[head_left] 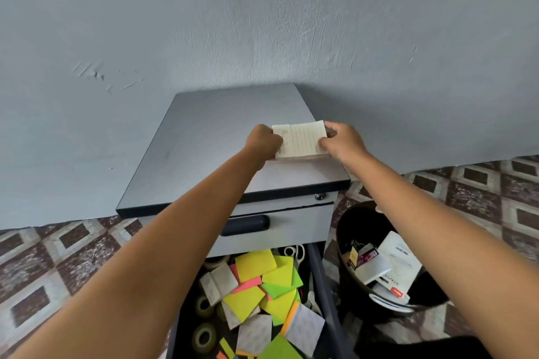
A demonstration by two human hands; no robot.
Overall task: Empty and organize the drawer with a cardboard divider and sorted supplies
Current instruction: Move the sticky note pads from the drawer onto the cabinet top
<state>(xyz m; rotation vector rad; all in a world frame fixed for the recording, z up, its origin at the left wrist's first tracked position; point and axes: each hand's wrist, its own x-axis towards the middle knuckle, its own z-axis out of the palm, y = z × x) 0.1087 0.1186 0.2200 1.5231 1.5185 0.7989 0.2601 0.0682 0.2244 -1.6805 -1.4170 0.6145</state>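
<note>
A cream lined notepad stack (303,138) rests on the grey cabinet top (215,137) near its right front corner. My left hand (262,141) grips the pad's left edge and my right hand (341,141) grips its right edge. Below, the open drawer (320,285) holds several yellow, green and pink sticky-note pads (256,265), white note pads (218,281), tape rolls (204,336) and white-handled scissors (293,252). My forearms hide part of the drawer's left side.
A black bin (358,230) stands on the tiled floor right of the cabinet, holding small boxes and white packaging (399,256). The upper drawer (297,227) with its dark handle is closed. A grey wall rises right behind the cabinet.
</note>
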